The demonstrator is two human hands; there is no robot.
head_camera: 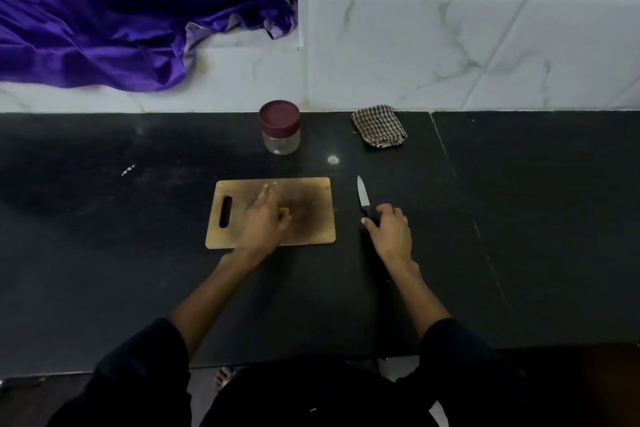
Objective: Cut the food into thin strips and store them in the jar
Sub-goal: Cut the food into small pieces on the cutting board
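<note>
Risk first. Right hand (pixel 389 230) sits over the black handle of the knife (pixel 363 202); thumb lies along the handle's left side, other fingers curl over the top, blade points away from the person and lies flat on the dark counter (pixel 138 270). Whether the handle is truly gripped or only covered — cannot tell. A loose pickup from this flat lie could let the handle roll and bring the edge toward the thumb. Dim light makes the black handle hard to pick out against the counter, which adds to that.

Left hand (pixel 266 218) rests on the wooden cutting board (pixel 311 194), fingers straight and held together, pointing away, thumb tucked out to the right. Nothing visibly pinched. A small pale piece may lie by the thumb — too blurred to say it is food. If no food is on the board, the cutting cannot begin; if a piece is under the palm, flat fingers leave the tips exposed to the blade.

Jar (pixel 280 128) stands well beyond the left fingertips, past the board's far edge, maroon lid on. It must be opened before strips go in. Checked cloth (pixel 379 126) lies beyond the knife tip, right of the jar.
</note>
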